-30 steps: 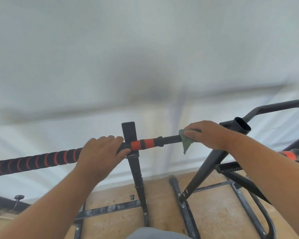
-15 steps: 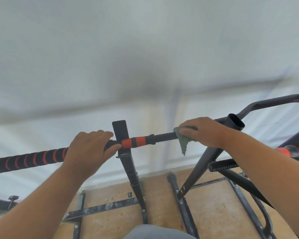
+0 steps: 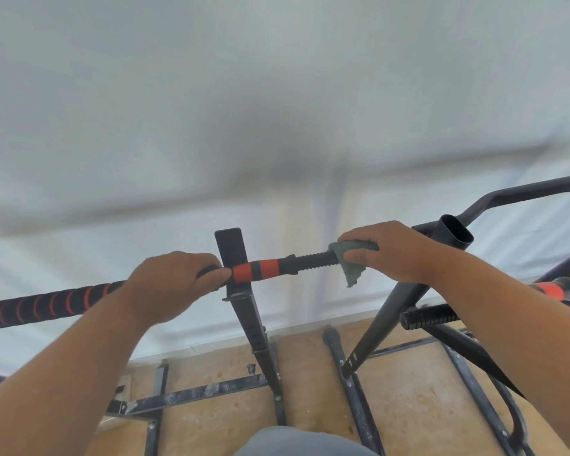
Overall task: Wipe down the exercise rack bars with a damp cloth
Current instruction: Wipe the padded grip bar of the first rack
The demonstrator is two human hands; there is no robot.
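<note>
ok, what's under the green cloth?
The green cloth wraps the ribbed black end of the bar, gripped there by the right hand. The bar's tip is covered, so its state can't be seen.

- Left hand (image 3: 170,284) is curled around the black and orange padded bar (image 3: 255,269), forearm extended.
- Right hand (image 3: 387,250) pinches the green cloth (image 3: 349,263) on the bar's end.

Soft, even daylight is filling a wide-angle view.
The pale white wall (image 3: 277,93) is smearing into blur, with a faint grey shadow showing at its centre; the black metal rack bars (image 3: 520,192) are bowing at the right edge, and no glare is showing.
</note>
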